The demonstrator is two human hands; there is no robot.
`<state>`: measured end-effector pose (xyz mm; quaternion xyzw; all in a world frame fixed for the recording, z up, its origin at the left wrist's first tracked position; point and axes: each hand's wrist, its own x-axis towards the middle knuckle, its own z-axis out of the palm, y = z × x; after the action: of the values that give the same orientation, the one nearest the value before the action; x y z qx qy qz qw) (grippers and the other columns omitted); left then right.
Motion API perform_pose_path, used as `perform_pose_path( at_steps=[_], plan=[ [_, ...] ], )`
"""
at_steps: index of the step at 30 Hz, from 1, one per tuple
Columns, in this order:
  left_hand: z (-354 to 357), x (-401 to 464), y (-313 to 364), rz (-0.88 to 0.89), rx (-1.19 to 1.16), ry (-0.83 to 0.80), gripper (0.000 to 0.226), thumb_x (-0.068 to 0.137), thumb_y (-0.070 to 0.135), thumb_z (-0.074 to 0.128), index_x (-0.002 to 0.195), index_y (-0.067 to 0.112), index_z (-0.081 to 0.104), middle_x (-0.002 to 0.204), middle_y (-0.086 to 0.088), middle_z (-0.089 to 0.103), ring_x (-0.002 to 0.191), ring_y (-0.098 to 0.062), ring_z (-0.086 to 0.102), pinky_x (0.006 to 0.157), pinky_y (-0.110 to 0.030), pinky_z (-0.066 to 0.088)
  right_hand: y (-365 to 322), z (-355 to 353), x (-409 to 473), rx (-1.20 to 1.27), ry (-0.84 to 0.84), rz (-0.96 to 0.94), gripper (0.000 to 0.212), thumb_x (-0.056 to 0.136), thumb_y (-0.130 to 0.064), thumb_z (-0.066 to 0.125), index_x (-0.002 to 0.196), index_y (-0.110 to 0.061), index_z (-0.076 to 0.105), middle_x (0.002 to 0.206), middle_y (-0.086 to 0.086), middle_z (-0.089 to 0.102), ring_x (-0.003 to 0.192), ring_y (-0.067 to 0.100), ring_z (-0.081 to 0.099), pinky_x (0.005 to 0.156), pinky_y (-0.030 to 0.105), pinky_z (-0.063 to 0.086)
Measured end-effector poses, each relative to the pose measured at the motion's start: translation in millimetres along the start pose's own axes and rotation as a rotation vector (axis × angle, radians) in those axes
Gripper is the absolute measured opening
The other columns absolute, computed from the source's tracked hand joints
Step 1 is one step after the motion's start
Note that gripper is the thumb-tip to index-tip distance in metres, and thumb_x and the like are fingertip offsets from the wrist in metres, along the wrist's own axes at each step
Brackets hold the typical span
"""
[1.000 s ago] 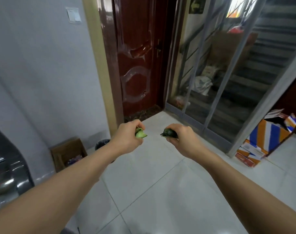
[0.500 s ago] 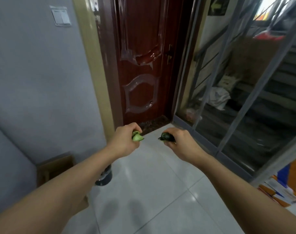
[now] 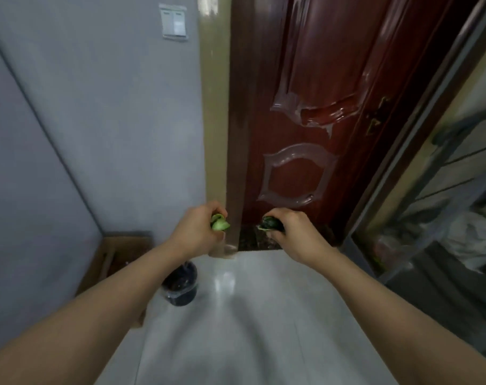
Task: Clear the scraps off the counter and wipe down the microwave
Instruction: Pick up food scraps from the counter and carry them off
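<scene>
Scraps (image 3: 220,224) clutched in each hand (image 3: 197,232).

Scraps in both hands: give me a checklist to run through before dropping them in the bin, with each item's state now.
1. Left hand grips the light green scrap: ok.
2. Right hand grips the dark green scrap: ok.
3. Black bin in view on the floor: ok.
4. Bin mouth open, not covered: ok; the left forearm hides part of it.
5. Hands over the bin: not ok; both are held beyond it, towards the red door.
6. Room left inside the bin: cannot tell; its inside is dark and blurred.
</scene>
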<state>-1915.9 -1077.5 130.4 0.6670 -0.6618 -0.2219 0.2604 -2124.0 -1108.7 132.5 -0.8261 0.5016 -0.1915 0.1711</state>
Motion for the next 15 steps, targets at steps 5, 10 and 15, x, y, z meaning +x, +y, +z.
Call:
perform_pose_path(
  at_steps=[5, 10, 15],
  plan=[
    [16.7, 18.2, 4.1, -0.112, 0.047, 0.077, 0.031, 0.075, 0.007, 0.069, 0.104, 0.014, 0.061, 0.097, -0.005, 0.065, 0.086, -0.023, 0.058, 0.071, -0.024, 0.042, 32.2, -5.6, 47.4, 0.029, -0.076, -0.131, 0.023, 0.085, -0.012, 0.066, 0.107, -0.012, 0.064, 0.105, 0.005, 0.064, 0.097, 0.02, 0.058, 0.074, 0.021, 0.037],
    [22.9, 50.2, -9.0, -0.206, 0.074, 0.126, 0.031, 0.076, 0.01, 0.069, 0.105, 0.017, 0.06, 0.096, -0.005, 0.064, 0.085, -0.022, 0.059, 0.071, -0.023, 0.042, 46.6, 6.7, 99.0, 0.05, -0.154, -0.231, 0.022, 0.085, -0.011, 0.065, 0.106, -0.006, 0.064, 0.105, 0.01, 0.064, 0.098, 0.024, 0.058, 0.081, 0.028, 0.042],
    [27.2, 90.8, -35.1, -0.275, 0.078, 0.172, 0.032, 0.076, 0.014, 0.07, 0.105, 0.021, 0.058, 0.092, -0.001, 0.062, 0.08, -0.017, 0.055, 0.069, -0.022, 0.04, 53.0, 27.1, 158.0, 0.067, -0.214, -0.299, 0.019, 0.085, -0.012, 0.063, 0.104, -0.006, 0.063, 0.103, 0.008, 0.064, 0.096, 0.023, 0.058, 0.078, 0.029, 0.041]
  ],
)
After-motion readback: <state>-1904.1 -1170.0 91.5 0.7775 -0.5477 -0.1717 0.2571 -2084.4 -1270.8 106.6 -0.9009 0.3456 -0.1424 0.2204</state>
